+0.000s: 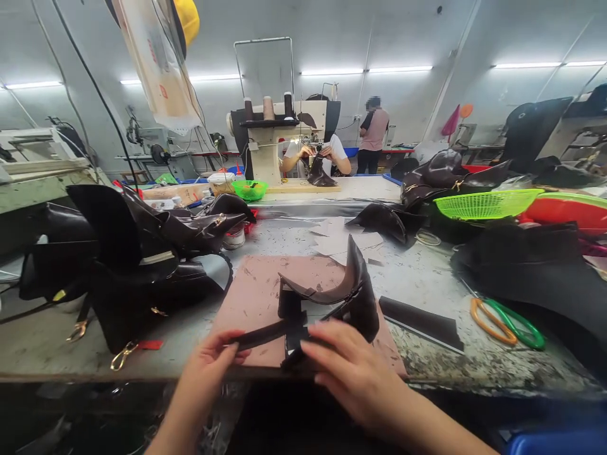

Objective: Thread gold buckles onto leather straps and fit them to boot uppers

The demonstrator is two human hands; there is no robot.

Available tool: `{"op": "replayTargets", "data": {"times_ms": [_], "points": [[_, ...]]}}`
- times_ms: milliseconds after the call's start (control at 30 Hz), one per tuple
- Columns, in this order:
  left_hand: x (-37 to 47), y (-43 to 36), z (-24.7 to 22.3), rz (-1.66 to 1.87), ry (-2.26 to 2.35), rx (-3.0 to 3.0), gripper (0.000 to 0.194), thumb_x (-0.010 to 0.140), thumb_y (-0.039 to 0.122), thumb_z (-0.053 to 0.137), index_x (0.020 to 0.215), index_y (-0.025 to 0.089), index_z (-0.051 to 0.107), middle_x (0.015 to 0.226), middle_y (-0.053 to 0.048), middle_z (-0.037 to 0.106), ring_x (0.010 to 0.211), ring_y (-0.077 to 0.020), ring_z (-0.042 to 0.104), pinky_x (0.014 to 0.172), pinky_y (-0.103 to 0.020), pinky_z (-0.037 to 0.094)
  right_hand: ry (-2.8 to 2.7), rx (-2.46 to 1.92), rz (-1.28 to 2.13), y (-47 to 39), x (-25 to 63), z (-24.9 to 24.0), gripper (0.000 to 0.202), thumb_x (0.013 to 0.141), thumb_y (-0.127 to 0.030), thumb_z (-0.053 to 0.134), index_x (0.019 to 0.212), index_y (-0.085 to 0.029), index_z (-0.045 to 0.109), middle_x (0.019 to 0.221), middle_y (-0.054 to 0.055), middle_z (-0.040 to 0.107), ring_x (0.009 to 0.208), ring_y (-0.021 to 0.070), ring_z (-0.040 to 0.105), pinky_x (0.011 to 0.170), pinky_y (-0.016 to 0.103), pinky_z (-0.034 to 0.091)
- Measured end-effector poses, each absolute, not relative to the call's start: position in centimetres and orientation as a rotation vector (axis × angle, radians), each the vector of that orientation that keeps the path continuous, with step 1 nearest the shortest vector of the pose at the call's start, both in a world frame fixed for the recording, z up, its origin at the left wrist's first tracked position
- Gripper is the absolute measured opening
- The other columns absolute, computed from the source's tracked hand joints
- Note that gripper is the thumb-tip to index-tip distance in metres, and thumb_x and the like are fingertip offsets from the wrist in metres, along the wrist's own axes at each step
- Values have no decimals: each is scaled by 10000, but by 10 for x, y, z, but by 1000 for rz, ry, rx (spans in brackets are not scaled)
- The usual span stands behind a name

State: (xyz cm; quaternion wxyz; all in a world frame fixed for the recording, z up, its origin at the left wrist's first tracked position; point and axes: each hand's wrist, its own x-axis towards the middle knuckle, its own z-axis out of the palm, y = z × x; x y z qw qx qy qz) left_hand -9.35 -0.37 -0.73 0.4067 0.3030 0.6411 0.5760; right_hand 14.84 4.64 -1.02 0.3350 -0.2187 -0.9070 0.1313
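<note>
My left hand [211, 360] pinches the near end of the strap [263, 335], which runs right to the upper [339, 294] on the mat [251, 297], my right hand [348, 363] flat over it.

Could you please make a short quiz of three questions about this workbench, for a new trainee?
1. True or false: the left hand pinches the end of a dark strap.
2. What lies under the dark leather piece?
A. a green basket
B. a pinkish work board
C. a newspaper
3. Fill in: the scissors with orange and green handles lie to the ____ of the right hand.

Key
1. True.
2. B. The green basket sits farther back on the right.
3. Right, on the table.
</note>
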Motion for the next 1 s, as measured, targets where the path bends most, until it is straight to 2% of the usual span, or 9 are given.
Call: {"op": "replayTargets", "data": {"times_ms": [67, 100, 167, 200, 267, 433, 567, 800, 1000], "points": [[-78, 1, -19, 1400, 1537, 741, 291, 519, 285, 762, 749, 144, 652, 702, -14, 676, 623, -178, 651, 596, -253, 510, -2384, -582, 51, 58, 131, -9, 201, 846, -205, 542, 1030, -146, 598, 1268, 146, 493, 1176, 282, 428, 1027, 520, 267], [-70, 2, -23, 1398, 1494, 725, 295, 524, 285, 758, 764, 150, 653, 731, -15, 685, 644, -179, 654, 609, -255, 508, -2425, -587, -1, 63, 125, -7, 120, 832, -213, 569, 929, -153, 608, 1215, 129, 534, 1126, 274, 465, 1023, 516, 259], [-55, 4, -26, 1409, 1408, 701, 302, 554, 285, 736, 820, 163, 662, 790, -19, 699, 692, -175, 653, 637, -253, 500, -2536, -607, 23, 68, 119, -3, 65, 806, -209, 606, 762, -173, 574, 963, 56, 631, 905, 210, 554, 928, 428, 352], [-49, 4, -26, 1399, 1370, 698, 305, 569, 279, 724, 846, 165, 669, 813, -25, 704, 717, -174, 649, 656, -254, 495, -2583, -625, 63, 68, 119, 0, 93, 797, -201, 616, 732, -180, 554, 829, 18, 630, 788, 179, 554, 842, 377, 385], [-40, 3, -24, 1364, 1315, 692, 305, 582, 257, 702, 871, 164, 685, 825, -33, 710, 729, -166, 634, 678, -255, 483, -2616, -668, 127, 67, 121, 6, 115, 791, -192, 622, 719, -183, 533, 685, -19, 591, 661, 150, 513, 699, 318, 364], [-32, 0, -17, 1322, 1173, 546, 350, 526, 177, 584, 851, 150, 712, 763, -32, 699, 672, -145, 594, 631, -238, 456, -2577, -737, 190, 63, 126, 9, 138, 803, -162, 605, 697, -171, 516, 649, -21, 568, 621, 139, 473, 666, 299, 291], [-31, -2, -13, 1362, 1076, 504, 379, 492, 182, 540, 819, 131, 724, 785, -62, 700, 722, -170, 589, 641, -246, 458, -2539, -763, 200, 63, 125, 6, 135, 805, -148, 591, 696, -172, 516, 644, -24, 566, 617, 138, 475, 668, 298, 280], [-29, -6, -17, 1355, 1151, 608, 361, 532, 175, 634, 883, 164, 717, 802, -42, 697, 697, -147, 573, 619, -221, 433, -2541, -771, 202, 61, 121, 5, 142, 804, -135, 578, 685, -174, 512, 643, -25, 573, 615, 139, 487, 665, 305, 276], [-25, -4, -21, 1381, 1238, 696, 299, 566, 252, 764, 852, 180, 719, 859, -56, 711, 800, -192, 605, 748, -279, 458, -2563, -813, 252, 60, 124, 11, 121, 797, -158, 575, 689, -179, 525, 656, -12, 553, 633, 145, 491, 666, 301, 313]]}}
